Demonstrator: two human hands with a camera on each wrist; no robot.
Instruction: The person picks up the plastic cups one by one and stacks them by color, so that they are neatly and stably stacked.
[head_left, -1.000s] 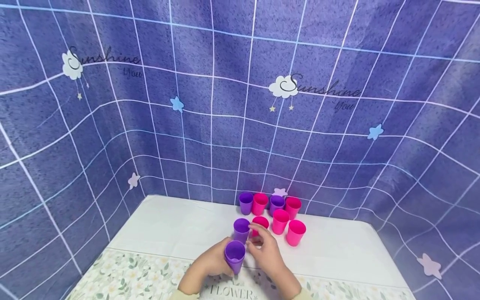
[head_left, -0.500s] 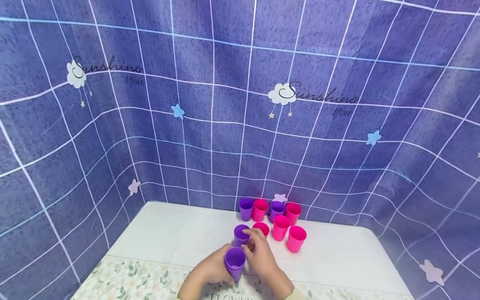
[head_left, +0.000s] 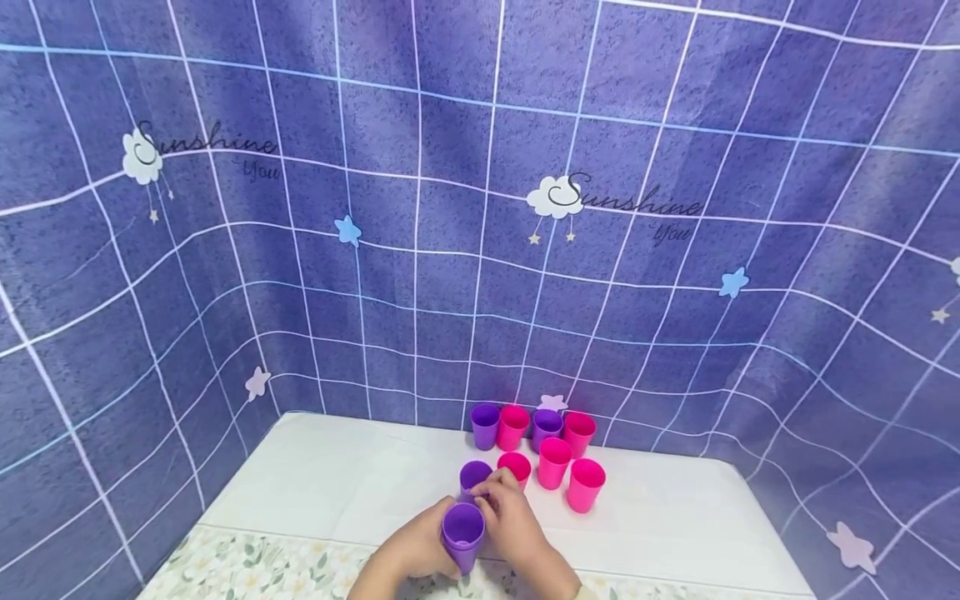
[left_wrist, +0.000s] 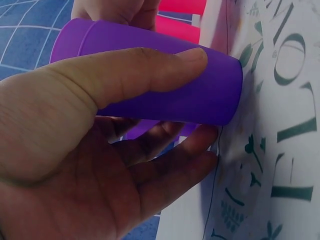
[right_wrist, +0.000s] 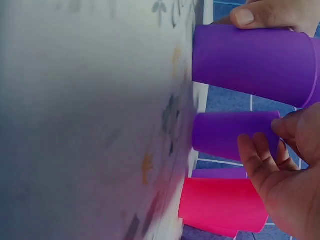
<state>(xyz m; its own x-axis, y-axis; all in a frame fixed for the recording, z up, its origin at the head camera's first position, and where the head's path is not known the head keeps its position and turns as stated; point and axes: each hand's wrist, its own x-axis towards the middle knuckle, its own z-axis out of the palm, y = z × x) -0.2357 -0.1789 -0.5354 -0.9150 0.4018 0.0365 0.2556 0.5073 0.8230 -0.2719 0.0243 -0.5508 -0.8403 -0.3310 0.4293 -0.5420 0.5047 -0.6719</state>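
Observation:
My left hand grips a purple stack of nested plastic cups upright near the front of the table, thumb along one side and fingers round the other. A second rim line shows on the stack in the left wrist view. Just behind it stands a single purple cup. My right hand pinches that cup at its rim, with thumb and fingertips bent around the edge. A pink cup stands right beside it, partly hidden by the right hand.
Farther back, purple and pink cups stand in a row by the blue grid curtain. Two more pink cups are to the right of the hands. A floral cloth strip covers the white table's front.
My right hand has shifted slightly left and its fingers have drawn together at the single purple cup's rim. The left hand keeps its grip on the stack. The head view has tilted up slightly.

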